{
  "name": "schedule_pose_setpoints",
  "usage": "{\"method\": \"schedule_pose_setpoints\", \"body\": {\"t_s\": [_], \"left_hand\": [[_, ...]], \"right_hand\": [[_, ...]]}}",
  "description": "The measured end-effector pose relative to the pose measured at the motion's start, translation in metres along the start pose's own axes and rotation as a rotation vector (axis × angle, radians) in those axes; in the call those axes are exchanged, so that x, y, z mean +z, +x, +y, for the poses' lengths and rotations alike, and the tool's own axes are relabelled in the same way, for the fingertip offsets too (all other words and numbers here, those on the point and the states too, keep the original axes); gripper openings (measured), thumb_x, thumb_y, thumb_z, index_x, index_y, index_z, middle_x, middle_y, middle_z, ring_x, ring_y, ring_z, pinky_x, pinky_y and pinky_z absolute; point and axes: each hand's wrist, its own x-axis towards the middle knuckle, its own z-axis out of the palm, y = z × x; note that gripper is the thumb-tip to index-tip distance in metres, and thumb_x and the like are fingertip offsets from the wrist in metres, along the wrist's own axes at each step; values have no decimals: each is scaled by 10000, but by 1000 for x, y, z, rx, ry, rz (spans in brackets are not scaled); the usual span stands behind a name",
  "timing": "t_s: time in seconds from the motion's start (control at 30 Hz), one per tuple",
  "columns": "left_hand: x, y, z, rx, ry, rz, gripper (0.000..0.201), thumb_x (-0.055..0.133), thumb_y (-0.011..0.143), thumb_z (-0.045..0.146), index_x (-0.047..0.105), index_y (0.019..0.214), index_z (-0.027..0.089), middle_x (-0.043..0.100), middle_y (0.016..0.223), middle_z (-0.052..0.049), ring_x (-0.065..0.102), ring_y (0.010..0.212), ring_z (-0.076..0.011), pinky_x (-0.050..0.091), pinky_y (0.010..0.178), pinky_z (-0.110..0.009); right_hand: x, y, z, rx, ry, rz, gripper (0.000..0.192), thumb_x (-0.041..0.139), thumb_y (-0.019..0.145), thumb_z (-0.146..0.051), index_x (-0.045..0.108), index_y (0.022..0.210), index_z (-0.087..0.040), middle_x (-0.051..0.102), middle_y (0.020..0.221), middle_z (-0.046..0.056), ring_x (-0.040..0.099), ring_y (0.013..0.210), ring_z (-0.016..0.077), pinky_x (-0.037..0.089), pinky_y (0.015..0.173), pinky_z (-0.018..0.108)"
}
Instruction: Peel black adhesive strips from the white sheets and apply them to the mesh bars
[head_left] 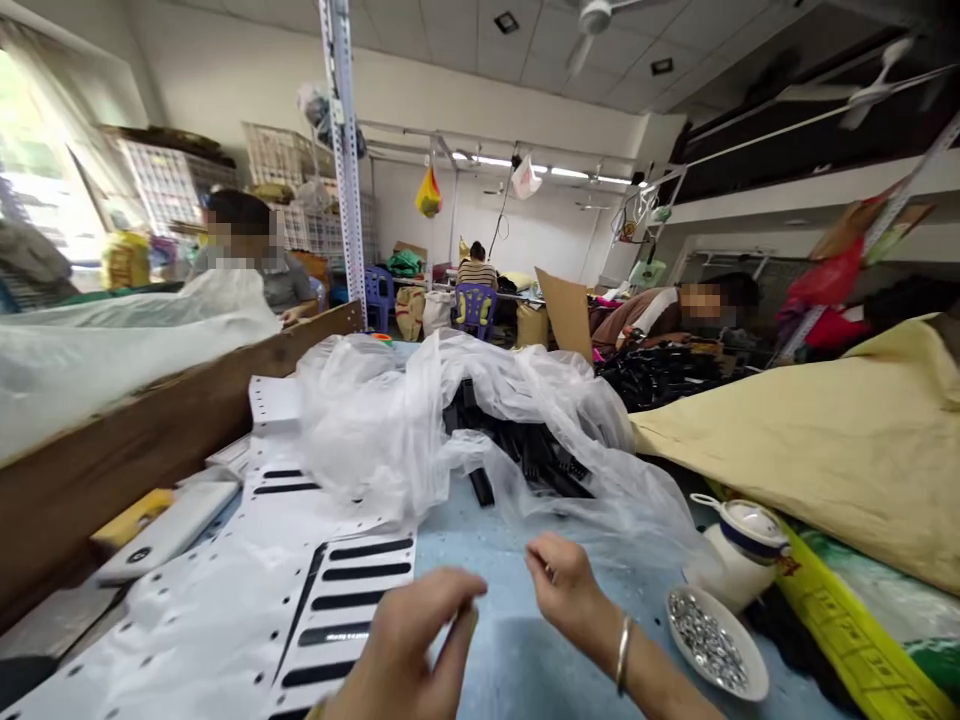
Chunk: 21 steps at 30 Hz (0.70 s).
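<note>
While the left hand [401, 635] and right hand [568, 578] curl, any grip indiscernible, fine fingerwork seems underway, next needing precision.

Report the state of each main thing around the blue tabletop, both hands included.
Translucent white plastic bag: open, crumpled.
Slim black pieces: jumbled in the bag's opening.
Shallow white bowl: holding small silver metal pieces.
Rounded white container: closed, lid on.
White sheet with black stripes: lying flat.
Bare left hand: thumb and forefinger close together; grip unclear.
Bare right hand: fingers curled; grip unclear.
</note>
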Motion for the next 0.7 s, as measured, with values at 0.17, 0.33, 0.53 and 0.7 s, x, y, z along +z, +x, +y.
{"method": "schedule_pose_setpoints", "body": {"t_s": [0.17, 0.33, 0.53, 0.7], "left_hand": [[34, 136, 25, 249, 658, -331, 226, 569, 646, 78, 722, 783, 172, 712, 795, -111, 649, 893, -336, 471, 861, -428], [53, 207, -6, 315, 877, -398, 579, 594, 549, 3, 667, 1081, 222, 583, 1310, -102, 409, 1292, -403, 338, 1027, -532], [68, 196, -32, 356, 1025, -421, 464, 601, 664, 46, 649, 1092, 219, 472, 1429, -131, 283, 1357, -469, 350, 974, -615], [76, 122, -62, 540, 1024, -547, 143, 540, 903, 251, 682, 912, 237, 625, 1228, -125, 537, 1165, -388, 436, 921, -559]], "right_hand": [[21, 45, 26, 38, -8, -177, 162, 573, 705, -103, 694, 660, -201, 692, 651, 5, 635, 626, 155, 443, 593, 220], [13, 112, 94, 261, -152, -50, 208, 522, 803, -129, 723, 839, -166, 731, 839, 78, 672, 800, 208, 479, 728, 278], [-1, 174, 166, 474, -302, -65, 341, 636, 803, -328, 677, 1094, -153, 703, 1069, 124, 601, 1104, 305, 417, 963, 384], [26, 192, 156, 467, -370, -143, 551, 720, 720, -454, 654, 1141, -104, 642, 1191, 197, 541, 1186, 368, 368, 1018, 412]]}}
